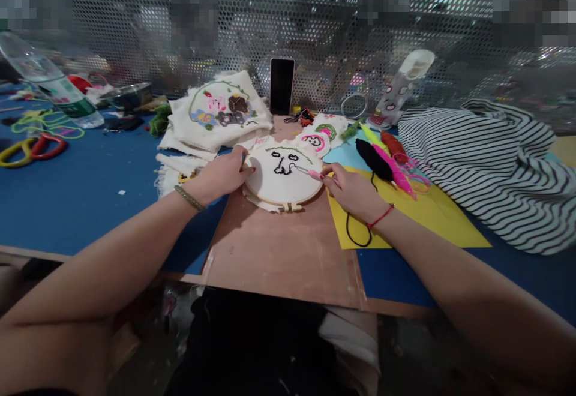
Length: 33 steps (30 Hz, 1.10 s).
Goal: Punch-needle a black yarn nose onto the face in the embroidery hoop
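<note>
A round embroidery hoop [294, 205] with white cloth [274, 186] stretched in it lies in front of me. Black yarn stitches form face-like shapes on the cloth, under a green stitched arc. My left hand [227, 174] grips the hoop's left edge, thumb over the rim. Between the fingers of my right hand [345, 187] is a punch needle [312, 173] with a pink handle, its metal tip at the cloth beside the black stitches. A black yarn strand [359, 245] loops below my right wrist, and a black yarn bundle [374, 159] lies to the right.
Behind the hoop are embroidered cloths [220, 111], an upright phone [282, 87] and keys [302, 115]. Scissors [33, 149] and a water bottle [58, 87] are at left. Pink yarn [396, 171], yellow paper [423, 210] and striped fabric [490, 168] lie at right. A perforated metal panel [252, 30] stands behind.
</note>
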### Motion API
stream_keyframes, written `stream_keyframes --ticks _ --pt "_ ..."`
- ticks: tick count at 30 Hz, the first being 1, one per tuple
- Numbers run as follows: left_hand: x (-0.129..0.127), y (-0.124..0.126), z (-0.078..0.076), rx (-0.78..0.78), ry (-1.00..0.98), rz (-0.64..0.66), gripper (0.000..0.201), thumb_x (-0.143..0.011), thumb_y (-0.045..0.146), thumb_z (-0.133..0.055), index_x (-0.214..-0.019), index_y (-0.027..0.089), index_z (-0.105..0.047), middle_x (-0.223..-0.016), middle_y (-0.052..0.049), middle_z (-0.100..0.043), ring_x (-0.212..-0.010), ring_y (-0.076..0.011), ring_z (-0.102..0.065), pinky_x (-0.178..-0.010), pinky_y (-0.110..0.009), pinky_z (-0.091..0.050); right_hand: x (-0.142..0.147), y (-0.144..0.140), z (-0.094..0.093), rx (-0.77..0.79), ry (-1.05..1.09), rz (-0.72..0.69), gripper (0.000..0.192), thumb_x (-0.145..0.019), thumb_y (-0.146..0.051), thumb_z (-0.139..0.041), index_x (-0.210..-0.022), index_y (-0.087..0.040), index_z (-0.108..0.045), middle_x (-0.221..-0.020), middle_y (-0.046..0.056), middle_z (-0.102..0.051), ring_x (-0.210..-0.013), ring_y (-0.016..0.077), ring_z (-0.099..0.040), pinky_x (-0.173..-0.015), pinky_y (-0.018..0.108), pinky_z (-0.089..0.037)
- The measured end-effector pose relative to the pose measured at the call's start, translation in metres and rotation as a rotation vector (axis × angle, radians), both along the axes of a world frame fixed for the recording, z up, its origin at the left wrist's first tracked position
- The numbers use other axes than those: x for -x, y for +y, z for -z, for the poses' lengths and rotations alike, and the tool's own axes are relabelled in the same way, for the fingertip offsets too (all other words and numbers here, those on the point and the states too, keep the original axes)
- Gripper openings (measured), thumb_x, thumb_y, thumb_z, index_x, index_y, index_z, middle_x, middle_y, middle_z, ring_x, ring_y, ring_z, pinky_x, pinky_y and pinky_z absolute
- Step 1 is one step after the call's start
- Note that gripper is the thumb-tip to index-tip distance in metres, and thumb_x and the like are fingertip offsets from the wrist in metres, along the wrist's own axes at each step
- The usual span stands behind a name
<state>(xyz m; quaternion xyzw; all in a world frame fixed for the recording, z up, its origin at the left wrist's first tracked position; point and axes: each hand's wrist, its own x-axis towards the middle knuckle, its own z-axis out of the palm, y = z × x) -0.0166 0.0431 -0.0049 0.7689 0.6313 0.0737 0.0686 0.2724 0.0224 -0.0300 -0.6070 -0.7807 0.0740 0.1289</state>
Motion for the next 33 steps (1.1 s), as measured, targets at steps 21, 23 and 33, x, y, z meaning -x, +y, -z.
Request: stream_keyframes --ticks 21,23,33 --pt "-0.055 -0.044 0.024 -0.245 -0.282 0.82 0.031 -0.098 0.013 -0.048 -0.12 0.018 -0.069 -0.123 -0.013 -0.072 -0.116 -0.0223 -0.064 -0.099 -0.038 -0.053 0.0 -0.013 -0.015 0.186 0.138 -0.105 0.034 -0.095 -0.021 -0.042 -0.125 -0.017 -0.057 -0.076 0.003 -0.075 -0.075 0.0209 -0.07 -0.064 0.027 -0.042" --pt "-0.063 -0.048 0.022 -0.222 -0.283 0.862 0.033 -0.097 0.012 -0.049 -0.125 0.016 -0.066 -0.13 -0.015 -0.07 -0.121 -0.0231 -0.062 -0.103 -0.039 -0.052 0.002 -0.018 -0.018 0.194 0.069 -0.081 0.035 -0.096 -0.021 -0.044 -0.129 -0.017 -0.055 -0.083 0.005 -0.078 -0.084 0.023 -0.072 -0.068 0.028 -0.043" --pt "-0.101 -0.044 0.029 -0.291 -0.029 0.817 0.032 -0.099 0.012 -0.047 -0.126 0.0 -0.06 -0.131 -0.023 -0.065 -0.121 -0.0286 -0.061 -0.111 -0.043 -0.046 0.002 -0.027 -0.016 0.157 -0.247 -0.109 0.05 -0.093 -0.017 -0.047 -0.143 -0.016 -0.046 -0.093 0.009 -0.078 -0.083 0.0277 -0.074 -0.064 0.032 -0.039"
